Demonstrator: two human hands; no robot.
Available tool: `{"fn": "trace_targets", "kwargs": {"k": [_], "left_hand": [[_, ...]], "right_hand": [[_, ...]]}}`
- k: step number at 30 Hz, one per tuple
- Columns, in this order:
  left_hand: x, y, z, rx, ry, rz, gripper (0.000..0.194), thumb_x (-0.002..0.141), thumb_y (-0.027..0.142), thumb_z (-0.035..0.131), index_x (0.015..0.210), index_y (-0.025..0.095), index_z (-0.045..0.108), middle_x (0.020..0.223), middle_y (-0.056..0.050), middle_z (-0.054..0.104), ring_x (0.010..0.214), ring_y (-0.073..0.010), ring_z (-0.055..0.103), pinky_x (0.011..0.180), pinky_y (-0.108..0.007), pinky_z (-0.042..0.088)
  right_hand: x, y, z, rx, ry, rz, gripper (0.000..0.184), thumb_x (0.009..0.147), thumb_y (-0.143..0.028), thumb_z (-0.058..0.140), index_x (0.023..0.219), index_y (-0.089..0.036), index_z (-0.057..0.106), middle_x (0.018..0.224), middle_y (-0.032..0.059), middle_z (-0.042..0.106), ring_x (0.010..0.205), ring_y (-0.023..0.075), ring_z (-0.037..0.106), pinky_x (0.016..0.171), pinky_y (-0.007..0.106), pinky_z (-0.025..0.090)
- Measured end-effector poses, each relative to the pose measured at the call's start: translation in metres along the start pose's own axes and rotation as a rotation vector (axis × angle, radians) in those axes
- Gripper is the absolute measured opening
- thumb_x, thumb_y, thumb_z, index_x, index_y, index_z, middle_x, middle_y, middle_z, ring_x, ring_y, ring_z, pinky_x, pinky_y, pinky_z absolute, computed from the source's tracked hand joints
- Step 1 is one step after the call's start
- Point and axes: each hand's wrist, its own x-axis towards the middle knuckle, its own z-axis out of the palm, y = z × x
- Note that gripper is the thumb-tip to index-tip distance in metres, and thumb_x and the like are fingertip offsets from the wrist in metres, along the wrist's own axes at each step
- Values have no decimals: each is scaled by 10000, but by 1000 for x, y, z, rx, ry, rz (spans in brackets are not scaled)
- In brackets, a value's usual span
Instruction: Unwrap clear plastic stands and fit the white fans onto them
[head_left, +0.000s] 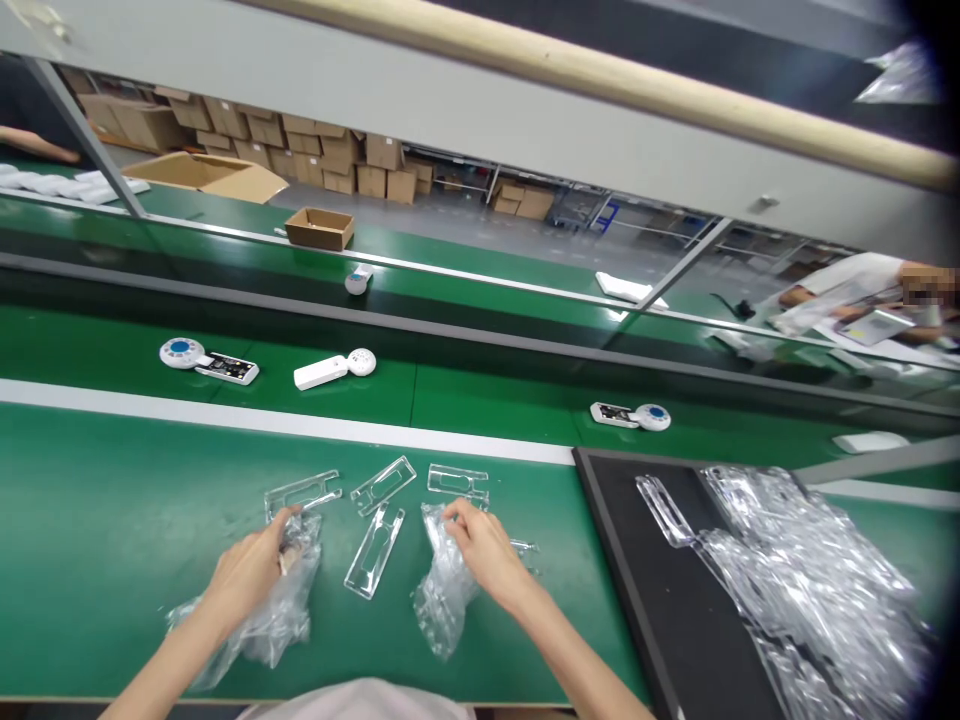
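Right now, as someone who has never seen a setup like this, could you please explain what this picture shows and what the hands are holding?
This picture comes from a camera worn on a person's head, looking forward and down. There is no machine here, just two bare hands. The left hand and the right hand each hold a crumpled clear plastic bag. Clear plastic trays lie between them on a green workbench. To the right, a black tray holds a heap of clear plastic. Farther off, white devices lie on a green surface, and another person works at upper right.
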Motion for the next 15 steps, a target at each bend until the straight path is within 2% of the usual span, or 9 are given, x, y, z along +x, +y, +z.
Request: {"fn": "trace_targets", "kwargs": {"k": [2, 5, 9, 11, 13, 15], "left_hand": [[2, 3, 6, 48, 21, -7, 400, 866, 238, 289, 1233, 222, 446, 1024, -106, 700, 851, -305, 663, 658, -343, 411], [4, 2, 16, 4, 97, 10, 295, 880, 257, 275, 1043, 223, 518, 1134, -81, 657, 858, -290, 655, 651, -333, 400], [4, -7, 24, -181, 195, 52, 250, 868, 293, 309, 927, 220, 541, 1014, -52, 682, 817, -245, 640, 671, -307, 406], [0, -10, 16, -382, 248, 52, 230, 846, 338, 370, 885, 219, 562, 905, -38, 692, 797, -221, 629, 689, -283, 421], [-9, -12, 0, -640, 278, 31, 237, 795, 416, 477, 839, 207, 581, 805, -26, 682, 743, -207, 619, 658, -260, 442], [-20, -15, -21, -913, 245, 3, 294, 724, 464, 591, 838, 192, 592, 726, -12, 658, 658, -190, 602, 589, -245, 458]], "right_hand": [[18, 4, 15, -81, -31, 72, 250, 847, -157, 473, 1068, -202, 581, 854, 36, 691, 812, 175, 622, 665, 235, 377], [39, 6, 30, -162, -51, 140, 304, 800, -119, 535, 1101, -141, 572, 939, 129, 696, 884, 240, 640, 692, 278, 382], [55, 3, 38, -217, -56, 139, 233, 819, -73, 466, 999, -140, 598, 938, 153, 696, 886, 261, 645, 681, 296, 370], [54, 2, 35, -217, -58, 114, 207, 818, -61, 449, 931, -144, 601, 911, 146, 696, 862, 254, 644, 668, 292, 359], [45, -1, 27, -199, -61, 80, 179, 826, -71, 444, 893, -157, 586, 870, 114, 695, 814, 224, 639, 650, 275, 348], [25, -8, 12, -168, -66, 28, 159, 853, -101, 424, 859, -188, 557, 802, 46, 678, 739, 173, 613, 624, 248, 336]]}}
